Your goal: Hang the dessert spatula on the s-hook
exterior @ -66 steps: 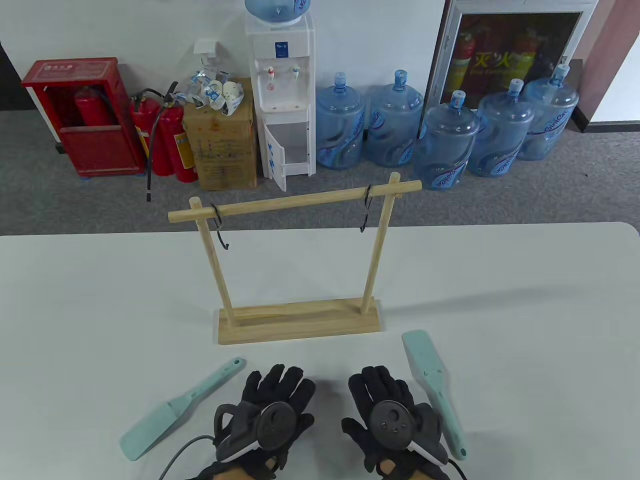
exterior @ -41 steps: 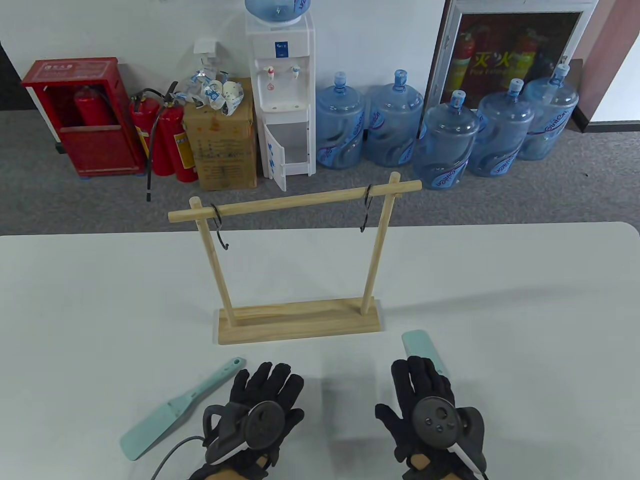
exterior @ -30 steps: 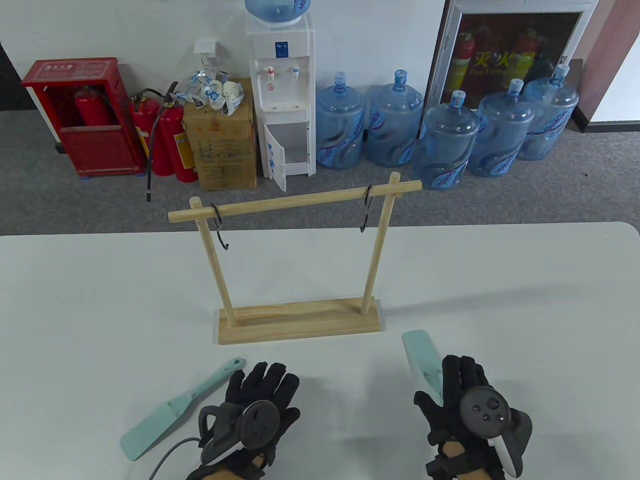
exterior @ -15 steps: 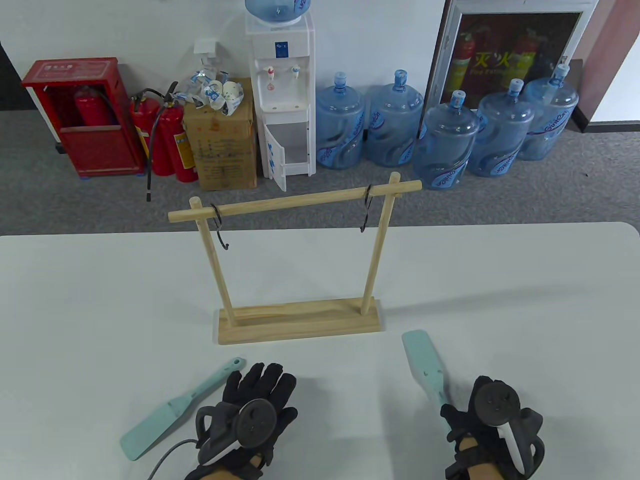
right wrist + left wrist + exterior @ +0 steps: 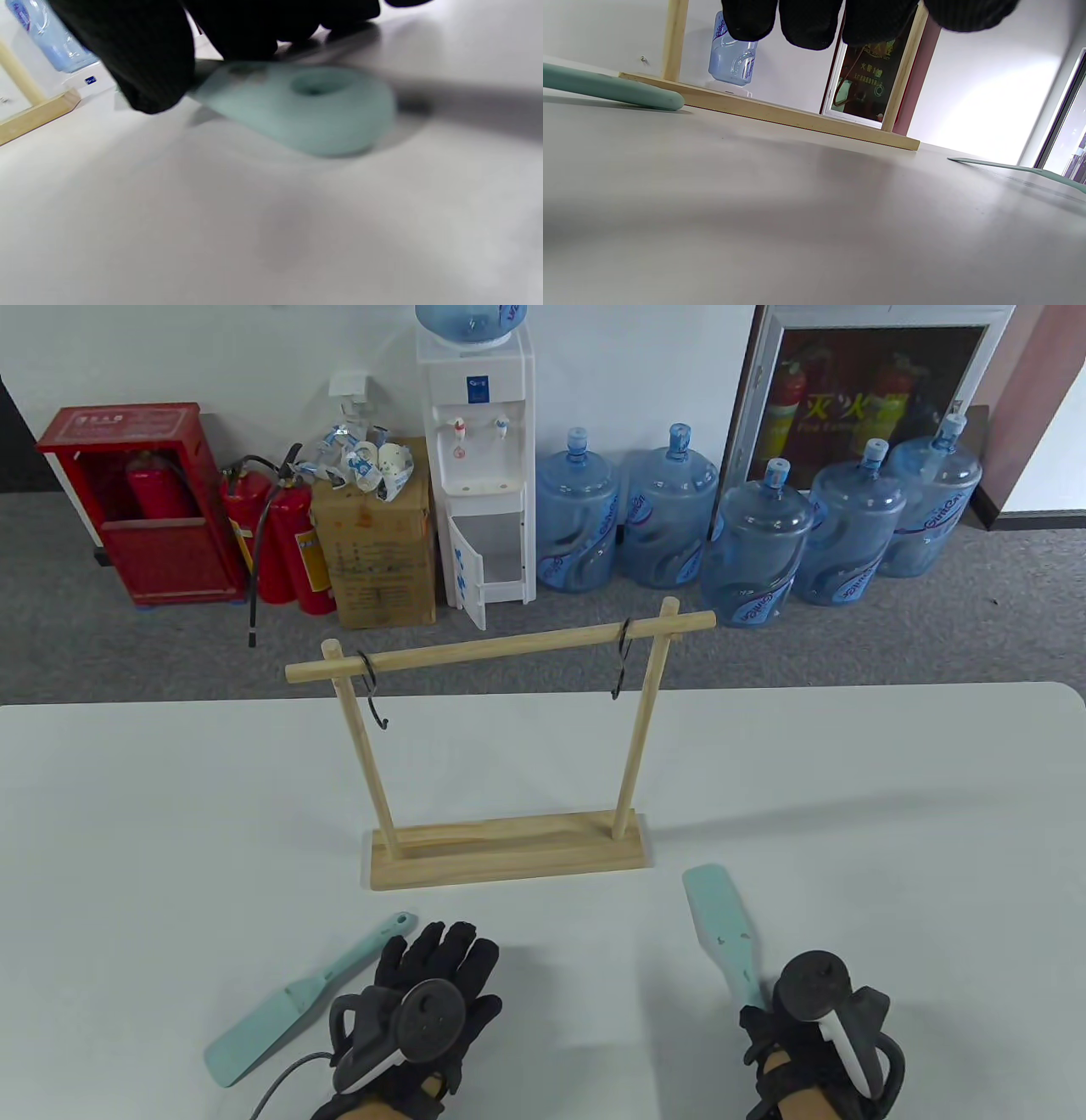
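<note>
Two teal dessert spatulas lie on the white table. The right spatula [image 5: 722, 925] points its blade at the rack. My right hand [image 5: 806, 1014] covers its handle end. In the right wrist view my thumb and fingers [image 5: 140, 55] close on the handle just behind its hanging hole [image 5: 316, 84], and the spatula [image 5: 305, 110] still rests on the table. The left spatula [image 5: 297, 997] lies beside my left hand [image 5: 433, 976], which rests flat and empty. Two black S-hooks, left [image 5: 374, 693] and right [image 5: 621, 661], hang empty on the wooden rack's bar [image 5: 501, 645].
The rack's base [image 5: 507, 850] stands just beyond both hands, with its two posts rising from it. In the left wrist view the left spatula's handle [image 5: 606, 87] lies before the base [image 5: 780, 116]. The table's far edge [image 5: 543, 691] is behind the rack.
My right hand moved right and back along the right spatula to its handle end and closed its fingers on it. My left hand slid slightly left and stayed flat.
</note>
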